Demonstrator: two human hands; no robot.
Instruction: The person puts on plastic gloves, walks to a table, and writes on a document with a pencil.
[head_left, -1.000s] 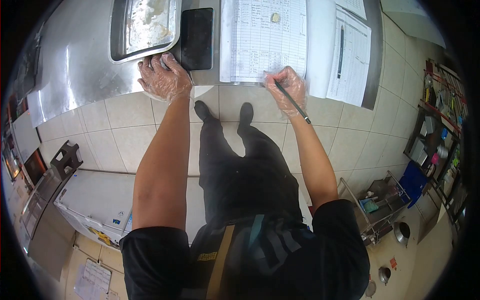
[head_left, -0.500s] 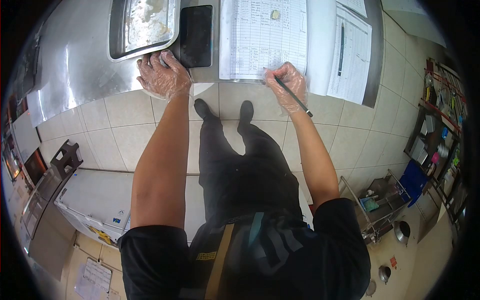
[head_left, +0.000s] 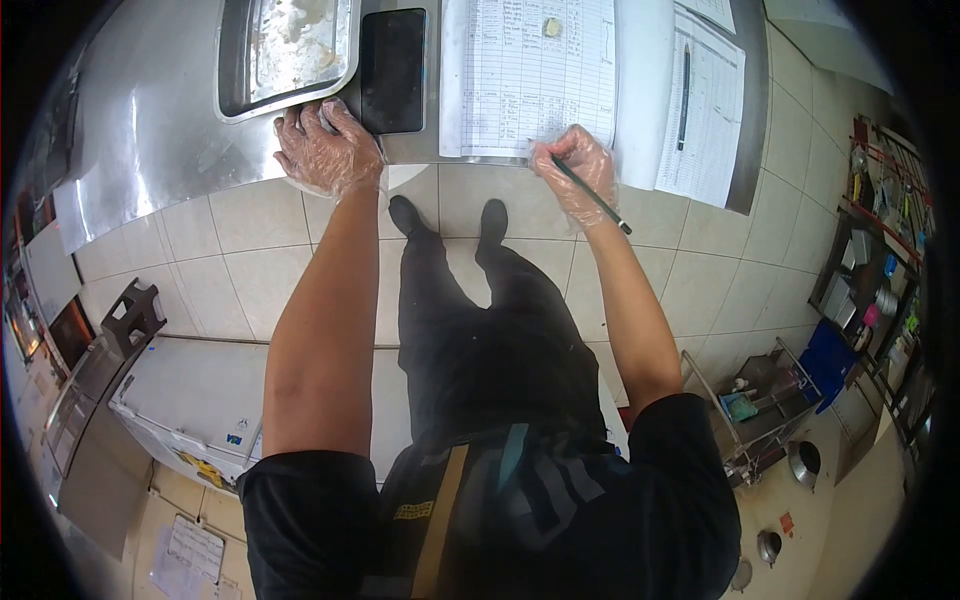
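My right hand (head_left: 577, 172), in a clear plastic glove, grips a dark pencil (head_left: 590, 192) at the lower edge of an open ledger page (head_left: 530, 80). Rows of handwriting fill much of that page, and a small pale lump (head_left: 551, 27) lies near its top. My left hand (head_left: 328, 148), gloved too, rests on the steel table with its fingers spread. Its fingertips are at the near rim of a metal tray (head_left: 290, 104) with pale residue inside. Just right of those fingers lies a black phone (head_left: 393, 70).
The steel table (head_left: 150, 130) ends close in front of me. Another pencil (head_left: 684, 95) lies on a printed sheet (head_left: 710, 120) at the right. Behind me are a white chest freezer (head_left: 200, 380), a dark stool (head_left: 133, 310) and a wire rack (head_left: 750, 400).
My right hand and the pencil have shifted very slightly to the right at the page's lower edge. The left hand stays in place.
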